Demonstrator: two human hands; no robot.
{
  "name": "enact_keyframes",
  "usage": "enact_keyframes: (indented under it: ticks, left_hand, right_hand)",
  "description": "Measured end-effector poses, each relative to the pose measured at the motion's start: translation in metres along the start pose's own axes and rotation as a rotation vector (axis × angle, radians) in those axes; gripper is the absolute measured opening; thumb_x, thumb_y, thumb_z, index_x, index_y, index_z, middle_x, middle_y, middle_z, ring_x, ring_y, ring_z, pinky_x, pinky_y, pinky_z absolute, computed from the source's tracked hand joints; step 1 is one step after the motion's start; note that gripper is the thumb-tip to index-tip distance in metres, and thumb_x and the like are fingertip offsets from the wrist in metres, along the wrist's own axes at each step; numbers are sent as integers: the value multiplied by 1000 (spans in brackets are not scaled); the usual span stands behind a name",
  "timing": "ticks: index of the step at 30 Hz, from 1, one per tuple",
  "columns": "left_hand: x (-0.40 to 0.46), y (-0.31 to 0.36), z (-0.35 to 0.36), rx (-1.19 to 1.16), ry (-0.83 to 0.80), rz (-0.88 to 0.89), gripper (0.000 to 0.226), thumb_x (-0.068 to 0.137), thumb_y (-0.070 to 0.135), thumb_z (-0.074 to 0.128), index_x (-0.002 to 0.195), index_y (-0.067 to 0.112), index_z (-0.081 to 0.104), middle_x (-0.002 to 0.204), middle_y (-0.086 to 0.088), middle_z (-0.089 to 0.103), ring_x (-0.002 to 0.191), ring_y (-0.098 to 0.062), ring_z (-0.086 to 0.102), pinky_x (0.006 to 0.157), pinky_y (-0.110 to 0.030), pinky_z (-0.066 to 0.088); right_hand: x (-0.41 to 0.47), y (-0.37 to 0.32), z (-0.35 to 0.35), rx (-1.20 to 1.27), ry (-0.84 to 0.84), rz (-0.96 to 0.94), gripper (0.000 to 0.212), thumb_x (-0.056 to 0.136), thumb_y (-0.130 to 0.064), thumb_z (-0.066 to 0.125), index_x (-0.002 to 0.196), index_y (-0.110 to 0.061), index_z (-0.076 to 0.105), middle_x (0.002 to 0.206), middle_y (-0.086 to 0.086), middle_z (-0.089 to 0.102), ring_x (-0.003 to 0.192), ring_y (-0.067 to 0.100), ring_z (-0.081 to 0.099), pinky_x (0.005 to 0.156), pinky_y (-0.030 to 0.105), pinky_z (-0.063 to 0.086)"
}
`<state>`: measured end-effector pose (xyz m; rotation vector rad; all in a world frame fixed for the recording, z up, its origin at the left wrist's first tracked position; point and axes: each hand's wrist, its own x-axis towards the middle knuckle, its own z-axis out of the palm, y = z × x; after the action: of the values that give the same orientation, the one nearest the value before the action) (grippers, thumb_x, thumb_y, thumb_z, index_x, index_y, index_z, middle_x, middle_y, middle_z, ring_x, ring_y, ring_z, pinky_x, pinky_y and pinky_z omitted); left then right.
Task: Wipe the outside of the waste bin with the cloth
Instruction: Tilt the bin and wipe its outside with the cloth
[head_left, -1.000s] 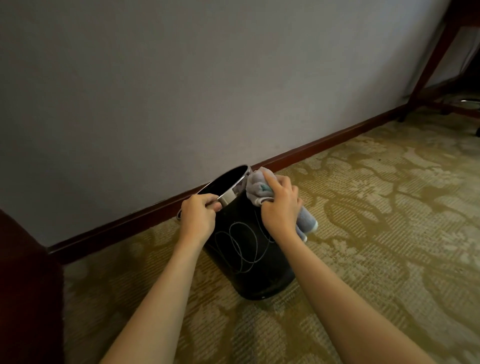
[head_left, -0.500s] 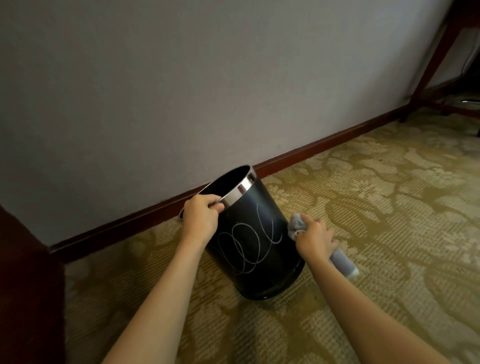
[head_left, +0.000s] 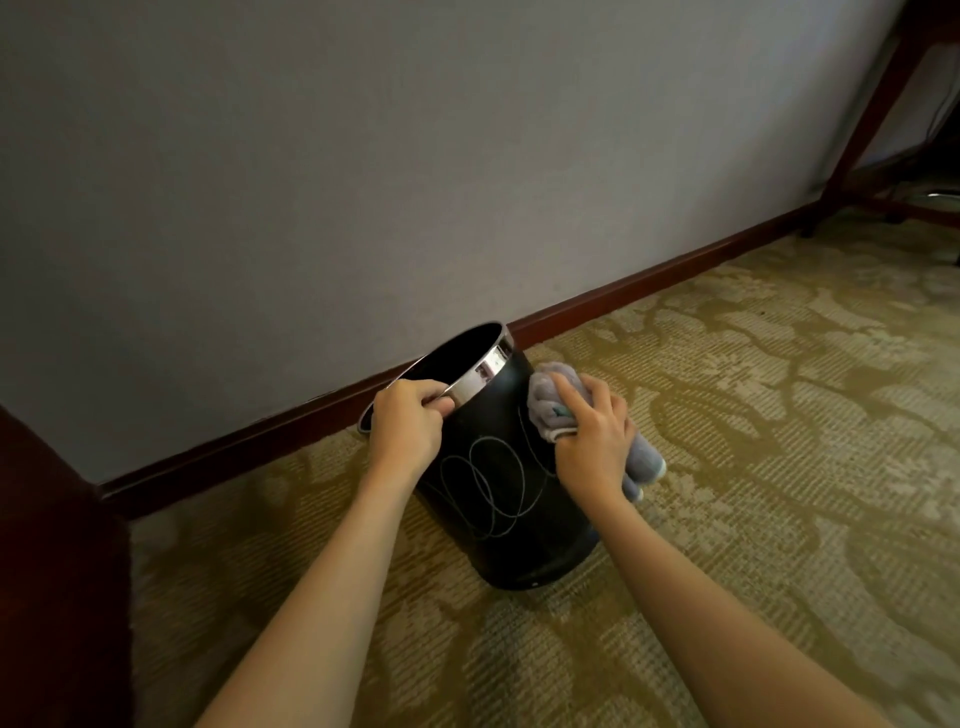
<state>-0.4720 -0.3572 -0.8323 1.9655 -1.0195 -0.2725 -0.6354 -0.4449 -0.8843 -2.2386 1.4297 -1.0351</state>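
Right hand (head_left: 592, 441) presses cloth (head_left: 553, 397) (grey) on bin (head_left: 519, 519)

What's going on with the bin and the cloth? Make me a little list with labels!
bin: black waste bin with a shiny metal rim and white scribbles, tilted on the carpet
left hand: left hand grips the rim
right hand: right hand holds the grey cloth
cloth: pressed on the bin's upper right side
behind: grey wall with a dark wooden skirting board
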Motion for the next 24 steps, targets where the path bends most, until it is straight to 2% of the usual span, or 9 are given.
enact_keyframes:
  ticks: [2, 6, 10, 13, 17, 21, 24]
  left_hand:
    - [1, -2, -3, -8, -3, -8, 15, 86, 9, 62, 94, 17, 73, 82, 9, 62, 73, 0, 52, 58, -8, 31]
    - [1, -5, -7, -18, 10, -22, 18, 86, 7, 63, 101, 13, 71, 80, 15, 55, 70, 5, 47, 57, -7, 31]
    - [-3, 0, -2, -15, -31, -15, 18, 87, 8, 61, 101, 15, 70, 92, 6, 62, 83, -6, 53, 62, -9, 33]
    - [-8, 7, 5, 20, -19, 12, 15, 88, 11, 60, 95, 18, 72, 89, 8, 62, 81, -7, 54, 63, -14, 34]
    - [-12, 17, 14, 84, -22, 41, 18, 89, 13, 59, 81, 23, 73, 78, 8, 65, 72, -3, 55, 55, -18, 36]
    - [-13, 18, 13, 92, -22, 34, 19, 88, 10, 59, 77, 18, 72, 75, 4, 67, 65, -3, 54, 53, -19, 38]
    - [-13, 15, 8, 100, -1, 7, 17, 87, 14, 61, 75, 19, 72, 72, 7, 63, 59, 1, 47, 49, -15, 30]
  right_hand:
    - [-8, 18, 1, -35, -54, 98, 59, 84, -1, 48, 135, -31, 52, 135, 4, 47, 119, 28, 40, 104, 46, 30]
    - [-28, 58, -3, -151, -209, 321, 60, 85, -2, 43, 137, -30, 47, 132, 4, 43, 115, 30, 37, 104, 48, 25]
    - [-24, 55, -9, -161, -256, 427, 59, 87, -2, 44, 135, -36, 46, 126, 4, 43, 116, 32, 36, 103, 50, 22]
    - [-8, 21, -12, -67, -125, 353, 64, 83, 0, 45, 135, -37, 46, 126, 2, 45, 116, 29, 37, 105, 49, 22]
    - [14, -28, -16, 85, 25, 181, 68, 78, 1, 48, 136, -36, 46, 129, 1, 44, 113, 27, 38, 104, 49, 24]
    - [10, -27, -15, 64, 53, 64, 70, 81, 0, 49, 141, -36, 41, 131, 3, 44, 110, 27, 38, 99, 45, 29]
    - [-8, -3, -11, -41, 0, 1, 71, 84, -3, 52, 145, -34, 35, 135, 6, 43, 114, 29, 40, 98, 44, 33]
